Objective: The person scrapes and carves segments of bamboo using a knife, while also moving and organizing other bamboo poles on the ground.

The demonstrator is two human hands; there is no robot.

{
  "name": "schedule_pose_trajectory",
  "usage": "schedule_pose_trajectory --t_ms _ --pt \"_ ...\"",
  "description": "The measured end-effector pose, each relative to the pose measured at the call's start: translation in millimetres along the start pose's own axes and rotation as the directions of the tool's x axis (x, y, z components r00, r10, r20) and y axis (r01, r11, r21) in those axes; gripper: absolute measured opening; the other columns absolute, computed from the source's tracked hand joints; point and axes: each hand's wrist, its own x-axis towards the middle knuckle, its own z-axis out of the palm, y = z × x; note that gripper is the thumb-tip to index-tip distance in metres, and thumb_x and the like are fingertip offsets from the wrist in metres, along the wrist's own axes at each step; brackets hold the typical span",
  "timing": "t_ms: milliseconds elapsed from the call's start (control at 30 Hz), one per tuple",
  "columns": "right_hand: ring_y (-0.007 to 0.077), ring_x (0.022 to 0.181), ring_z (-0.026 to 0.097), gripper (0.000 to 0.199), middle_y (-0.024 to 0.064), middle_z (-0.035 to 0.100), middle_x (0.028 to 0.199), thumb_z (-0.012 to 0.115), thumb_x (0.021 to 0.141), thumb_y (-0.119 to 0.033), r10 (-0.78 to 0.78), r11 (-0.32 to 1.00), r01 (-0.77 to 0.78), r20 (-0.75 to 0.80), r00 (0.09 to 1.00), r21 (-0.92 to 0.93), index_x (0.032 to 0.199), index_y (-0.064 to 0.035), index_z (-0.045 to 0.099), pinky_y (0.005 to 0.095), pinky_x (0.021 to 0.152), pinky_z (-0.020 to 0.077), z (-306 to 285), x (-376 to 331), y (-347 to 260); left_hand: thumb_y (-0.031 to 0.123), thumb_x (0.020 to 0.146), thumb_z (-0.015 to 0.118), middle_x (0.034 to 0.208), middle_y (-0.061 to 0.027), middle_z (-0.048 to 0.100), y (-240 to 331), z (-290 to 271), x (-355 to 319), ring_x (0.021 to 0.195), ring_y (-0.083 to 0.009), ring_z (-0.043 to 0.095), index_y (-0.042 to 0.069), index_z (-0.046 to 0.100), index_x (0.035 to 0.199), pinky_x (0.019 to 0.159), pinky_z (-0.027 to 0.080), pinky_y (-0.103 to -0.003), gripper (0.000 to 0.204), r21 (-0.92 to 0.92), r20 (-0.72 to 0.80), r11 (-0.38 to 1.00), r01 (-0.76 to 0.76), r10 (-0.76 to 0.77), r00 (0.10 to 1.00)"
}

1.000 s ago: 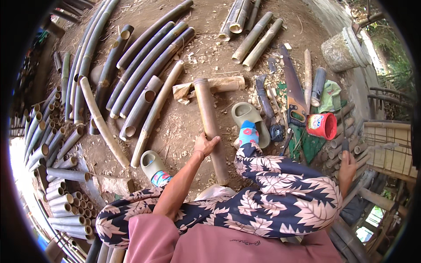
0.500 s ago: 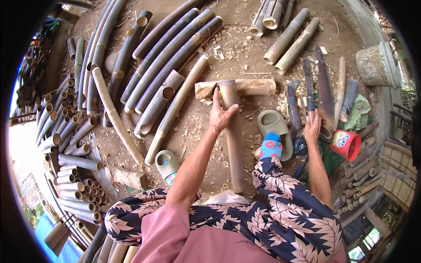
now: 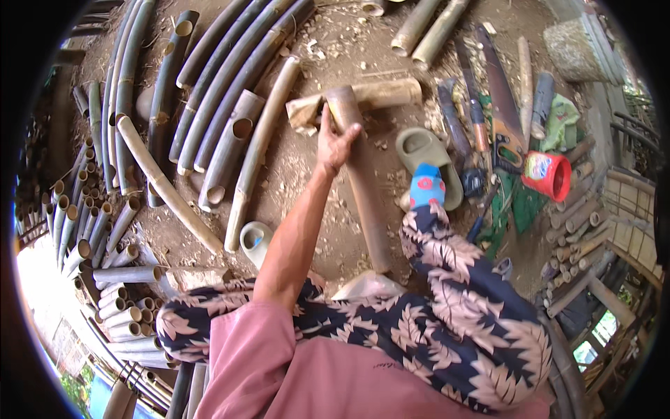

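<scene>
My left hand (image 3: pixel 337 145) is wrapped round a bamboo tube (image 3: pixel 366 209), thumb on one side and fingers on the other. The tube's far end rests on a rough wooden block (image 3: pixel 391 93); its near end points toward my lap. My right hand is out of view. To the right on the ground lie a long blade with a copper-coloured grip (image 3: pixel 481 137), a handsaw (image 3: pixel 500 80) with a wooden handle, and a dark sheathed-looking tool (image 3: pixel 453 119) whose kind I cannot make out.
Long bamboo poles (image 3: pixel 230 91) lie at the far left, with stacked bamboo pieces (image 3: pixel 125 307) nearer. A red tub (image 3: pixel 548 176) and a green cloth (image 3: pixel 560 122) sit at the right, below a large crusted bucket (image 3: pixel 579 49). An olive slipper (image 3: pixel 429 157) holds my right foot.
My right hand has left the blade's grip and gone out of view. My left hand still holds the bamboo tube. The whole view has shifted and turned slightly.
</scene>
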Motion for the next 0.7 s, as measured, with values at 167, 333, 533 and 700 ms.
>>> schedule_pose_trajectory --t_ms 167,333,533,700 --pt "0.0171 0.083 0.062 0.059 0.0104 0.067 0.092 0.078 0.083 -0.031 0.087 0.982 -0.024 0.33 0.94 -0.188 0.13 -0.003 0.057 0.0287 0.075 0.05 97 -93 -30 0.046 0.076 0.079 0.122 -0.0311 0.06 18 -5 -26 0.117 -0.0429 0.059 0.001 0.034 0.145 0.098 0.048 -0.046 0.093 0.721 -0.318 0.654 0.23 0.018 0.948" --pt "0.0188 0.089 0.065 0.059 0.0139 0.07 0.098 0.081 0.078 -0.041 -0.099 0.995 0.07 0.556 0.825 0.073 0.118 -0.0009 0.066 0.0324 0.076 0.0525 98 -68 -83 0.044 0.078 0.077 0.118 -0.0275 0.064 11 5 -53 0.11 -0.0424 0.063 0.001 0.045 0.131 0.095 0.05 -0.046 0.075 0.687 -0.263 0.646 0.333 -0.206 0.942" --pt "0.0215 0.104 0.063 0.054 0.0118 0.066 0.115 0.079 0.079 -0.041 -0.204 0.905 0.351 0.48 0.853 -0.239 0.112 -0.0001 0.067 0.039 0.087 0.0497 97 -65 -85 0.047 0.078 0.078 0.12 -0.0227 0.065 -5 -13 -60 0.111 -0.0401 0.063 0.004 0.056 0.123 0.095 0.05 -0.046 0.067 0.631 -0.259 0.716 0.3 -0.171 0.951" --pt "0.0225 0.098 0.062 0.045 0.0125 0.065 0.108 0.076 0.081 -0.035 -0.208 0.963 0.258 0.394 0.895 -0.079 0.108 0.0011 0.067 0.0392 0.084 0.05 91 -62 -89 0.047 0.077 0.078 0.12 -0.0207 0.066 7 1 -69 0.112 -0.038 0.063 0.007 0.058 0.123 0.095 0.051 -0.046 0.065 0.665 -0.35 0.646 0.375 -0.174 0.921"
